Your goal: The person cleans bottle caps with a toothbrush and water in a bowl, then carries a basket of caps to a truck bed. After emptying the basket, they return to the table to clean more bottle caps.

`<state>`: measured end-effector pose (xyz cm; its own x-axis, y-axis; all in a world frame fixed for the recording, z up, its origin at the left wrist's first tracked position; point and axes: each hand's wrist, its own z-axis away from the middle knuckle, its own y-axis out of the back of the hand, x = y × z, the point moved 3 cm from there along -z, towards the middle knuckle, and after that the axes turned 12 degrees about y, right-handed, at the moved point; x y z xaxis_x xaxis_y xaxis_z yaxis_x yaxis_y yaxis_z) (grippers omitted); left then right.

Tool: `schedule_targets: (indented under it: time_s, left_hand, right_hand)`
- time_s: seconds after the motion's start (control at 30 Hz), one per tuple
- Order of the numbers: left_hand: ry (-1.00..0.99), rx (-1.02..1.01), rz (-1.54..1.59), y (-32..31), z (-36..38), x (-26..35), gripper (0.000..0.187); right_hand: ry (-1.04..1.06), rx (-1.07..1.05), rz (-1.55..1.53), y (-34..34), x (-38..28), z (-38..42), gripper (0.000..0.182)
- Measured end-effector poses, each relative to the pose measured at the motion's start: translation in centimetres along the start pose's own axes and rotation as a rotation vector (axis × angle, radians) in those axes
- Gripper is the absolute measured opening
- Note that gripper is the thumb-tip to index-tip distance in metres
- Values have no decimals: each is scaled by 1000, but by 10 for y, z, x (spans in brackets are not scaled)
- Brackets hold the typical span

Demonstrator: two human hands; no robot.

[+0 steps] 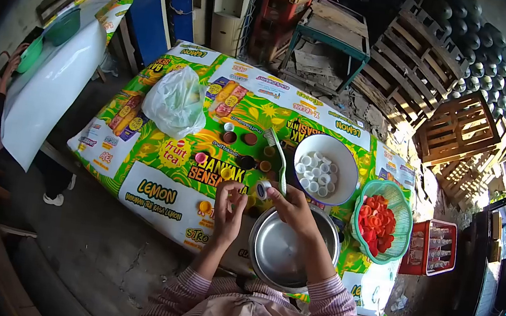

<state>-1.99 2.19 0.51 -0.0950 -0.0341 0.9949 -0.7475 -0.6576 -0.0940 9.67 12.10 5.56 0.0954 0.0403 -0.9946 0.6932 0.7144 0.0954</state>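
My right hand (294, 211) holds a toothbrush (279, 155) upright with its bristles at the top, and a small white cap (263, 189) between its fingers. Just left of the cap, my left hand (229, 209) is raised with fingers curled and apart, and nothing shows in it. Below my right hand is a steel bowl (279, 251). Beyond it, a white bowl (326, 169) contains several white caps. A green basket (410, 225) at the right holds red caps (376, 225). Several loose caps, brown, pink and yellow, lie left of the toothbrush on the patterned cover.
A plastic bag (176, 102) lies on the covered table (152, 191). At the right, a red crate (431, 248) stands beside the table. Wooden pallets (407, 57) and a small table (334, 25) stand behind. Another person's hand (14, 57) is at the far left.
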Motion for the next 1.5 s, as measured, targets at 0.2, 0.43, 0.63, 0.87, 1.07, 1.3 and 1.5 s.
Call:
schedule_targets:
  time_s: [0.2, 0.43, 0.63, 0.87, 1.07, 1.3, 1.5]
  left_hand:
    - [-426, 68, -434, -16, 7, 27, 30]
    - [-387, 12, -356, -14, -3, 23, 35]
    - [-311, -144, -309, -12, -10, 22, 37]
    - [-371, -84, -300, -12, -13, 21, 38]
    - [-537, -47, -400, -13, -12, 21, 30]
    - [-196, -130, 126, -13, -12, 11, 51]
    - [772, -463, 1538, -12, -20, -28, 63]
  right_hand:
    - [-35, -23, -152, 0, -8, 4, 31]
    - [20, -75, -178, 0, -7, 2, 32]
    - [-9, -122, -225, 0, 1, 1, 33]
    - [16, -117, -292, -8, 4, -1, 34]
    - [-16, -109, -412, -15, 15, -5, 28]
    - [54, -43, -442, -20, 3, -6, 27]
    - [791, 133, 557, -32, -51, 20, 39]
